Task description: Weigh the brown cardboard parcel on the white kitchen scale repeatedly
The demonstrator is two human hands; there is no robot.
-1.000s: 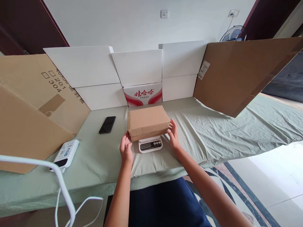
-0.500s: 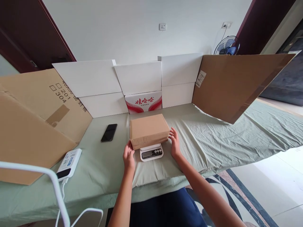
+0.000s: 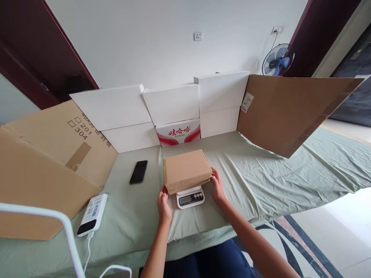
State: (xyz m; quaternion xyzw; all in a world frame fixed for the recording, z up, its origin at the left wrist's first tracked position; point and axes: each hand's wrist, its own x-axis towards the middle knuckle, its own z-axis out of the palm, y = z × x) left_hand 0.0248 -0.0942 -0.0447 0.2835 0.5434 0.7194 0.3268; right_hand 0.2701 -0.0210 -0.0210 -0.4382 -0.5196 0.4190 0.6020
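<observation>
1. While the cardboard box [image 3: 188, 168] sits over the small white scale [image 3: 190, 198], it shows no clear shift there from a second ago.
2. The right hand [image 3: 218, 188] has changed: its fingers, more spread before, now lie closer together, half bent at the box's right side.
3. The left hand [image 3: 163, 203] stays at the near left corner, fingers partly curled and partly hidden; whether either hand bears weight, I cannot tell.
4. That suggests steadying rather than carrying; the scale's display is too small to read.
5. A black phone [image 3: 138, 172] lies left of the box on the green cloth [image 3: 130, 212].
</observation>
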